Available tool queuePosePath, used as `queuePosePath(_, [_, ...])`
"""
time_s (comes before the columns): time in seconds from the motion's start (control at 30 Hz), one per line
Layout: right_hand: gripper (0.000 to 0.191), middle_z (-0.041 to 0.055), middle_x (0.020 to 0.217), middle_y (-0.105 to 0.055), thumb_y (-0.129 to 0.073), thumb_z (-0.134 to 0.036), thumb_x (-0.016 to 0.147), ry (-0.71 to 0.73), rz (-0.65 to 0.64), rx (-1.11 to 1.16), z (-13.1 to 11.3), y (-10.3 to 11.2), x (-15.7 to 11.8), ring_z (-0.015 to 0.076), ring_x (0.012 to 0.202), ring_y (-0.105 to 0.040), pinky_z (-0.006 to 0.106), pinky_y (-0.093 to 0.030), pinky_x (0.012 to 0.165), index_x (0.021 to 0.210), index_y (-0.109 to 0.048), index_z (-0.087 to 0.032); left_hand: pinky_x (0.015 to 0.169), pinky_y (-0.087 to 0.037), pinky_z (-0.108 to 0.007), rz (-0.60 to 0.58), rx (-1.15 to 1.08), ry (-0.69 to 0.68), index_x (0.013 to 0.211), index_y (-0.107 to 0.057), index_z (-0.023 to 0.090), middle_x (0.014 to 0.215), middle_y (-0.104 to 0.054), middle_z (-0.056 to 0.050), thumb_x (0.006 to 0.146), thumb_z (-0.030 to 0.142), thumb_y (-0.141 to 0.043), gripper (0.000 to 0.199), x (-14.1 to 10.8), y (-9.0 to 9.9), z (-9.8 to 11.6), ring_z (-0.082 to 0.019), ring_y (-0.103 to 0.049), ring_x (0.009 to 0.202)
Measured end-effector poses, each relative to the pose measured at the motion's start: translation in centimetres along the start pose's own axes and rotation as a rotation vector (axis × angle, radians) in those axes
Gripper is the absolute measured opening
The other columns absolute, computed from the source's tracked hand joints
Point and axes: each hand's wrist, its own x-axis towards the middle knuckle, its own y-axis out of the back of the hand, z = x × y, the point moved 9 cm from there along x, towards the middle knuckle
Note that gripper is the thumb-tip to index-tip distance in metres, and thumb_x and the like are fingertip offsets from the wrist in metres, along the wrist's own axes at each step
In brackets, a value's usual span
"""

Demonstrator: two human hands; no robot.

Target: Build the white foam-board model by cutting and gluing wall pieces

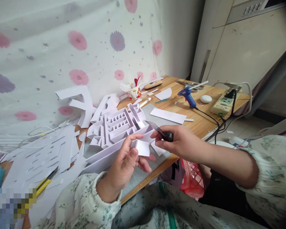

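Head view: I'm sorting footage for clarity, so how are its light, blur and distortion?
Head view: soft light, bright on the white piece, with dark corners at right; some fingertips of the left hand look slightly smeared; the cabinet leans, as if through a wide lens; pixelation covers part of the yellow knife.

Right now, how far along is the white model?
Looks done: many walls of the white model, already joined. In hand: small white piece in the left hand, knife in the right hand. Probably left: the loose strip, lying apart from the model, and the held piece.
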Motion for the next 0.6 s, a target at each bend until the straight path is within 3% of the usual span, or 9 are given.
queuePosePath(0.17, [0.013, 0.0004, 0.073, -0.062, -0.058, -0.024, 0.08, -0.045, 0.072, -0.084, 0.7, 1.2, -0.3, 0.0144, 0.065, -0.054, 0.026, -0.044, 0.061, 0.088, -0.066, -0.018, 0.059, -0.05, -0.025, 0.154, 0.508, -0.016, 0.117, -0.049, 0.021, 0.085, -0.072, -0.004, 0.09, 0.058, -0.05, 0.046, -1.2, 3.6, 0.3, -0.014, -0.066, 0.056])
queuePosePath(0.3, [0.014, 0.0014, 0.076, -0.064, -0.059, -0.025, 0.079, -0.082, 0.075, -0.095, 1.4, 1.8, -0.4, 0.0158, 0.069, -0.056, 0.027, -0.045, 0.062, 0.089, -0.067, -0.019, 0.059, -0.048, -0.026, 0.155, 0.713, 0.012, 0.11, -0.05, 0.021, 0.071, -0.07, -0.001, 0.092, 0.058, -0.045, 0.042, -1.3, 4.3, -0.1, -0.017, -0.068, 0.059])
queuePosePath(0.43, [0.016, 0.001, 0.073, -0.064, -0.059, -0.029, 0.079, -0.093, 0.049, -0.132, 1.6, 1.8, -0.7, 0.016, 0.065, -0.056, 0.028, -0.045, 0.061, 0.088, -0.067, -0.019, 0.058, -0.047, -0.027, 0.129, 0.818, 0.029, 0.108, -0.05, 0.02, 0.055, -0.061, 0.003, 0.094, 0.059, -0.039, 0.043, -0.9, 4.1, -0.8, -0.02, -0.07, 0.062])
queuePosePath(0.6, [0.016, -0.0009, 0.071, -0.064, -0.058, -0.032, 0.079, -0.052, 0.013, -0.152, 1.3, 1.7, -1.3, 0.0152, 0.065, -0.056, 0.027, -0.045, 0.063, 0.085, -0.067, -0.02, 0.056, -0.049, -0.027, 0.136, 0.797, 0.038, 0.108, -0.047, 0.021, 0.056, -0.061, 0.003, 0.092, 0.063, -0.038, 0.046, -0.8, 4.6, -2.1, -0.02, -0.07, 0.061])
